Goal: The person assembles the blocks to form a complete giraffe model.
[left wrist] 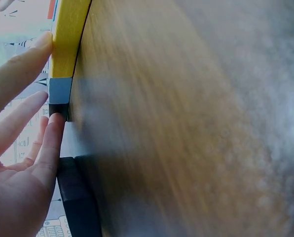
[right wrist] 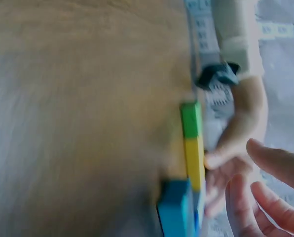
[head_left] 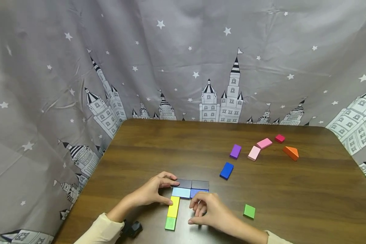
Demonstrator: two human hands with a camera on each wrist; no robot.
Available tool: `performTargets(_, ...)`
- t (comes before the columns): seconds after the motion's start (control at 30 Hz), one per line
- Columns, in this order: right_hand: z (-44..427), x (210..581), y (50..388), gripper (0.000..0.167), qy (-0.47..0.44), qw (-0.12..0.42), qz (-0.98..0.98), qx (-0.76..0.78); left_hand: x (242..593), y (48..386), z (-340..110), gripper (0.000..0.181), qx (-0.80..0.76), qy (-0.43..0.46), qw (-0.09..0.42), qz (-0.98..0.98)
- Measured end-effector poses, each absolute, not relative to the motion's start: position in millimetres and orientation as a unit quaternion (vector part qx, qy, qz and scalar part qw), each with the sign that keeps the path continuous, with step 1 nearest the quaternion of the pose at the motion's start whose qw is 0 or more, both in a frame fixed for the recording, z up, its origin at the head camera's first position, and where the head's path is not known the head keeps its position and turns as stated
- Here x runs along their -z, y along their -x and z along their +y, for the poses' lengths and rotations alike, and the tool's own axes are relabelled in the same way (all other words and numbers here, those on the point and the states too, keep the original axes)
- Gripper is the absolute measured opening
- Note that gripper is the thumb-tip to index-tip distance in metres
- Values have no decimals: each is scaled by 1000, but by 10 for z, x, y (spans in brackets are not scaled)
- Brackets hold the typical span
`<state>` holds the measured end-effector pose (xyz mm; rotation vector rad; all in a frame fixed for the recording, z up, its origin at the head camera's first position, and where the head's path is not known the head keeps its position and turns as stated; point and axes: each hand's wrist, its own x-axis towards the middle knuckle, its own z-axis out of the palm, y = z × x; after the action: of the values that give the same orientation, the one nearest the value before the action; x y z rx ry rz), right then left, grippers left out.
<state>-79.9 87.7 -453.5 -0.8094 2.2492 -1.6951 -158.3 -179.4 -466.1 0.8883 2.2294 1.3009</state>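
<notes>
On the wooden table, several flat blocks lie edge to edge. Two dark grey blocks [head_left: 200,185] form the far row; a light blue block [head_left: 181,192] and a blue block [head_left: 197,192] lie just nearer. From the light blue one, a yellow block [head_left: 173,207] and a green block [head_left: 170,223] run towards me. My left hand [head_left: 150,190] touches the yellow block's side with the thumb and the left dark block with a fingertip. My right hand [head_left: 211,210] hovers beside the arrangement, fingers loosely bent, thumb apart, nothing held; it partly covers the blue block.
Loose blocks lie to the right: a darker blue one [head_left: 226,170], purple [head_left: 235,151], two pink [head_left: 254,153], red [head_left: 279,138], an orange triangle [head_left: 291,153] and a green square [head_left: 249,211]. A black device [head_left: 132,228] is at my left wrist. Grey castle-print curtain [head_left: 177,61] surrounds the table.
</notes>
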Motion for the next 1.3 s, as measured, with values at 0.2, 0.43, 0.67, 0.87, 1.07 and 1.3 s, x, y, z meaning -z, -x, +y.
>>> performTargets(0.2, 1253, 4492, 837, 30, 269, 43, 778, 566, 4697, 1571, -1779, 58, -464, -319, 202, 801)
performTargets(0.43, 1669, 4448, 896, 29, 252, -28, 798, 547, 4666, 1640, -1757, 58, -463, -318, 207, 801)
performTargets(0.67, 2036, 4477, 851, 35, 206, -90, 847, 483, 4669, 1644, -1751, 59, -456, -318, 207, 805)
performTargets(0.87, 2249, 4612, 793, 47, 191, -94, 868, 450, 4678, 1626, -1775, 60, -450, -315, 204, 810)
performTargets(1.07, 2384, 4677, 753, 56, 176, -76, 881, 432, 4679, 1625, -1767, 60, -459, -315, 202, 806)
performTargets(1.3, 2408, 4739, 708, 58, 176, -49, 876, 446, 4657, 1652, -1799, 60, -447, -324, 203, 808)
